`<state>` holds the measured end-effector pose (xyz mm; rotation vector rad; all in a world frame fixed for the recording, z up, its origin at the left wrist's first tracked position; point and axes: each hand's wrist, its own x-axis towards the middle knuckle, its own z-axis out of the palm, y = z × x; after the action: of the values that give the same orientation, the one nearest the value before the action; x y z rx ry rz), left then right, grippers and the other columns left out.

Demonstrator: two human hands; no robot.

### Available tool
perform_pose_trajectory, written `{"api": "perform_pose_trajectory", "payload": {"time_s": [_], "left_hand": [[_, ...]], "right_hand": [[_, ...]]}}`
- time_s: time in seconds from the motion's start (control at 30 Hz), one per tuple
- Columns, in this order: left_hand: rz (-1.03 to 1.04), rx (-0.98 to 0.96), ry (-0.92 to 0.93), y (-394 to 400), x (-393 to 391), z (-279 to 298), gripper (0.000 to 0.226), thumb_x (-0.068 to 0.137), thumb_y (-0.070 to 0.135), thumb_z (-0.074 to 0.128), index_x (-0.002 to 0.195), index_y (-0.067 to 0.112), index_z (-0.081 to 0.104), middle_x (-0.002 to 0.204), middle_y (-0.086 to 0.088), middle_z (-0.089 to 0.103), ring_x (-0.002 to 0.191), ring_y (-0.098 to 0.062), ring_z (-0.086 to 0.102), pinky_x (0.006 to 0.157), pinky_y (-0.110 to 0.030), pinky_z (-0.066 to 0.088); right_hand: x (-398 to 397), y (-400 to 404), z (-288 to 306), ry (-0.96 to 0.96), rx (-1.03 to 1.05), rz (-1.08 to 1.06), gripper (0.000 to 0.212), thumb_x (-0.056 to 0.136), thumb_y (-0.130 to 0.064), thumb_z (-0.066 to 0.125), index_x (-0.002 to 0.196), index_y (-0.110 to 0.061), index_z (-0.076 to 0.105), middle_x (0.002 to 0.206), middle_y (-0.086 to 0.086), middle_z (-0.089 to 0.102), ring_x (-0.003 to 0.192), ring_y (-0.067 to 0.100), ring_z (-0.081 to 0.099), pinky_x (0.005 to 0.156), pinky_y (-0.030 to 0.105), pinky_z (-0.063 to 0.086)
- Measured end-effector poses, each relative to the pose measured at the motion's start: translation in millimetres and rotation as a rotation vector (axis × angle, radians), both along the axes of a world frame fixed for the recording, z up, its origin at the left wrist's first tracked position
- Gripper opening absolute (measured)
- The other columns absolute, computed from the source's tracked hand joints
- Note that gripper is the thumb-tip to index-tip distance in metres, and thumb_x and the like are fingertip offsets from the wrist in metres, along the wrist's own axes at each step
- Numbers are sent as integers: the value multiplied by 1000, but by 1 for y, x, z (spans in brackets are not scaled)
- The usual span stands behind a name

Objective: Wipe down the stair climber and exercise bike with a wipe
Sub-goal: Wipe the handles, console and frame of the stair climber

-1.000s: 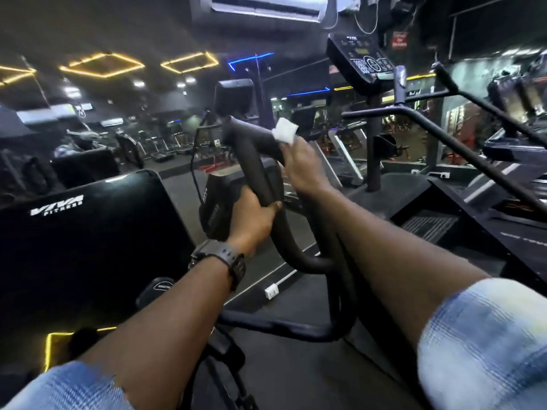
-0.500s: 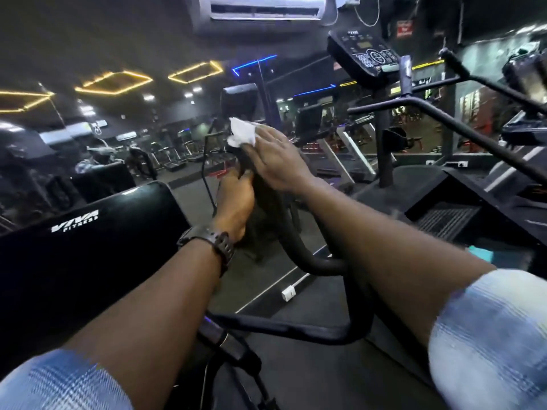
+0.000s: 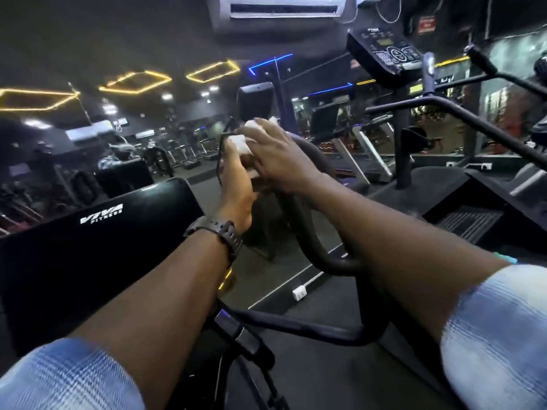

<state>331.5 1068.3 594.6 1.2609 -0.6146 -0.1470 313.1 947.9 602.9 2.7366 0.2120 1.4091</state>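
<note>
The exercise bike's black curved handlebar (image 3: 313, 232) rises in front of me, with its dark console (image 3: 256, 97) behind. My right hand (image 3: 278, 158) lies over the top end of the handlebar, fingers wrapped round a white wipe (image 3: 240, 145) and pressing it on the grip. My left hand (image 3: 236, 187), with a black watch on its wrist, grips the handlebar just beneath, its fingertips against the wipe. The stair climber (image 3: 473, 220) stands to the right, with its console (image 3: 383, 51) on a post and black side rails (image 3: 450, 106).
A black padded panel marked VIVA FITNESS (image 3: 100, 229) fills the left foreground. A white socket box (image 3: 299, 292) sits on the floor below the handlebar. Treadmills and other machines stand further back, with an air conditioner (image 3: 284, 7) overhead.
My right hand has slid the wipe up and leftwards along the handlebar to its top end. My left hand has moved up the grip to just under the wipe.
</note>
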Motion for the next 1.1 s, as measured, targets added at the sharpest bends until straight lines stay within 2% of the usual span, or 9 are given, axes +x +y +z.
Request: {"api": "perform_pose_trajectory", "payload": {"time_s": [0.1,0.2,0.3,0.4,0.6,0.7,0.8,0.9,1.1], "left_hand": [[-44,59,-13,-1,-2,3,73,97,71,18,131,23,61,114,-6,73,105,-26,70,75,-35,59],[-83,64,-26,0,-7,6,73,99,67,18,127,18,64,111,-7,74,99,-23,72,69,-32,59],[-72,58,-27,-2,-7,4,72,97,70,20,128,21,63,114,-5,74,98,-19,73,77,-36,59],[-64,62,-29,-4,-9,-1,81,82,84,32,131,27,61,123,-1,70,113,-20,67,101,-46,50],[32,125,-75,-10,1,-12,99,63,96,37,130,28,62,123,-2,70,111,-21,68,102,-47,50],[118,188,-200,-8,-2,-9,92,69,96,30,129,34,60,126,3,67,117,-19,63,105,-49,45],[189,221,-327,-1,-21,2,75,87,75,21,130,28,61,129,3,63,121,-14,58,108,-44,43],[225,233,-338,-4,-20,-3,81,85,77,19,137,26,55,139,3,57,130,-13,51,112,-44,38],[163,208,-344,0,-34,-9,56,101,56,27,138,22,52,142,5,52,130,-8,48,115,-36,34]], "right_hand": [[-12,-24,-30,-54,-169,80,28,100,-17,52,120,-3,65,153,7,45,147,41,28,116,56,29],[-20,-26,-47,0,-140,100,45,101,-19,42,142,-2,51,159,12,36,151,38,19,118,59,25],[-22,-9,-47,34,-70,5,61,99,-32,31,152,-1,35,163,14,24,152,38,14,121,58,19],[-20,10,-49,21,-32,-82,68,95,-33,29,155,0,25,166,16,13,152,41,6,122,59,11],[-25,5,-96,-80,-138,-137,60,88,-6,51,146,7,41,159,25,27,147,51,17,121,57,20],[-36,11,-127,-49,25,-57,57,96,-17,48,147,7,40,162,20,25,150,46,15,120,52,25],[-40,24,-113,24,305,44,70,101,-44,35,157,-3,24,167,12,1,154,31,-3,124,43,13],[-30,34,-70,-7,624,97,64,106,-37,32,160,-11,9,167,11,-12,155,23,-3,123,37,15],[-24,44,-94,-116,739,-48,67,102,-16,51,158,-6,15,163,14,24,147,28,30,115,42,36]]}}
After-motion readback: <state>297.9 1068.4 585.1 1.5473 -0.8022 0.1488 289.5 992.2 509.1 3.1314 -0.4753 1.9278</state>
